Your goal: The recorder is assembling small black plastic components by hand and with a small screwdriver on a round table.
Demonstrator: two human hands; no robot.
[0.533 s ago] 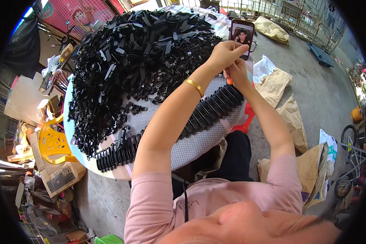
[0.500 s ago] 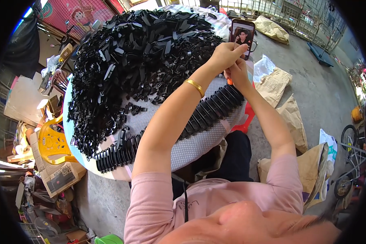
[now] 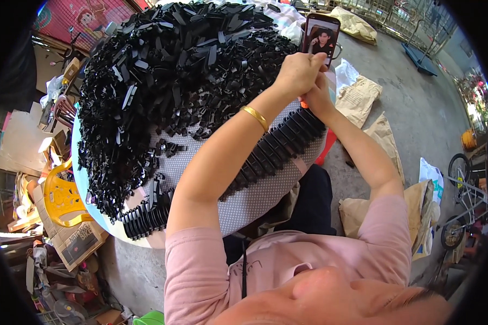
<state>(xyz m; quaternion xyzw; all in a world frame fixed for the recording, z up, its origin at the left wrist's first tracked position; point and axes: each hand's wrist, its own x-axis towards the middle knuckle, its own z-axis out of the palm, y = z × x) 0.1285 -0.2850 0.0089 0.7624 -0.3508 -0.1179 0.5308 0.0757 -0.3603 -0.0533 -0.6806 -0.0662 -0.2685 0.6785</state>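
My left hand (image 3: 299,73) and my right hand (image 3: 318,97) meet at the far right of the round table. The left hand's fingers are closed, its thumb close to its forefinger. My right hand is closed just below it. What lies between them is hidden. A small orange piece (image 3: 304,104) shows at the right hand's edge. Behind both hands a phone (image 3: 321,35) stands upright with a person on its screen. A long row of matching black plastic clips (image 3: 271,149) runs beneath my left forearm. Beyond it rises a large pile of loose black plastic pieces (image 3: 190,59).
A patterned cloth (image 3: 276,192) covers the table. Left of it stands a yellow plastic chair (image 3: 65,195) beside a cardboard box (image 3: 73,238). Brown paper sacks (image 3: 360,100) lie on the floor to the right, with a bicycle (image 3: 463,200) farther out and a blue trolley (image 3: 420,59) behind.
The whole view has shifted a little, so the table sits slightly farther left and higher. Both hands stay together in front of the phone, with only small finger movement.
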